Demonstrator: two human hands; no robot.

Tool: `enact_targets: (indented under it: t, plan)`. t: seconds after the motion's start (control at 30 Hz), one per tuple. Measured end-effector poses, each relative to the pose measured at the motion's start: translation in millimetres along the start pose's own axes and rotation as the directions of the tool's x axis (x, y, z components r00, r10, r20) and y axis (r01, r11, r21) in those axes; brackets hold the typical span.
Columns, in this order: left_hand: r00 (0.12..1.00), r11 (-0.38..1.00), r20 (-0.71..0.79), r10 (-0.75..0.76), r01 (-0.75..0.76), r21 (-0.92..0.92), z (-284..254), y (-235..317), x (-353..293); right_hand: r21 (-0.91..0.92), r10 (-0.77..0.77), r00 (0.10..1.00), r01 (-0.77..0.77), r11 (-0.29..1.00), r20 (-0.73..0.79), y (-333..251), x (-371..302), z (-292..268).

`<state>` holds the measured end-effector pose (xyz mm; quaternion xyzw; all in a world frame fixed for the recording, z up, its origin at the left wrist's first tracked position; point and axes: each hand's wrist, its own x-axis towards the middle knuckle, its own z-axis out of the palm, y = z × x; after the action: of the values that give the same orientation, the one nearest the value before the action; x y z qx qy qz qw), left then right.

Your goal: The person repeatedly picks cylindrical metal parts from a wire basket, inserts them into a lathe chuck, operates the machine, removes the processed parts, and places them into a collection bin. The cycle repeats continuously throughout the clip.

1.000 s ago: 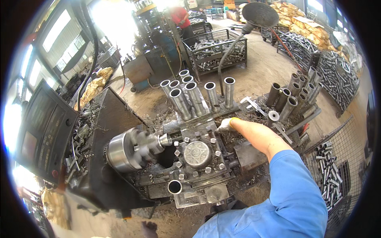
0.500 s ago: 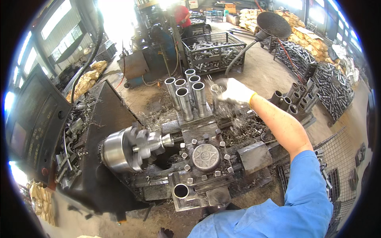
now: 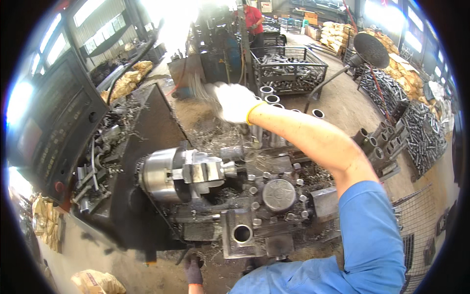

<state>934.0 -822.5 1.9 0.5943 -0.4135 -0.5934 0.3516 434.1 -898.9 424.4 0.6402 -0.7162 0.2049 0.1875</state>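
Observation:
My right hand (image 3: pixel 234 103), in a white glove with a yellow cuff, is over the far side of a lathe. Grey, thin, stringy metal shavings (image 3: pixel 198 89) trail from its fingers, blurred by motion. Its forearm crosses in front of upright steel tubes (image 3: pixel 272 99) and hides most of them. Low in the view, my left hand (image 3: pixel 194 270), in a dark grey glove, has its fingers apart beside a dark lever (image 3: pixel 182 255); whether they touch I cannot tell. Left of the tool post (image 3: pixel 279 195) is the chuck (image 3: pixel 164 175) with a short bright metal piece (image 3: pixel 228 169) at its jaws.
More tubes (image 3: pixel 379 142) lean at the right. Beyond the lathe stands a wire crate (image 3: pixel 289 88) of metal parts. A round dark disc on an arm (image 3: pixel 370 50) rises at the back right. A person in red (image 3: pixel 253 20) stands far off. Chips litter the machine bed.
My right hand has swung left with the shavings, from the right of the tubes to their left. My left hand has come further into view, up beside the lever. The view has shifted.

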Motion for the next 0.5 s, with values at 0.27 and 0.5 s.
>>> enact_targets:
  t: [0.27,0.5]
  plan:
    - [0.81,0.562,0.278,0.516,-0.565,0.604,40,120,-28,0.078,0.024,0.396,-0.239,0.968,0.918,34,-32,66]
    - [0.203,-0.322,0.554,0.808,-0.635,0.702,164,304,74,0.289,-0.165,0.333,-0.37,0.883,0.928,6,-62,179]
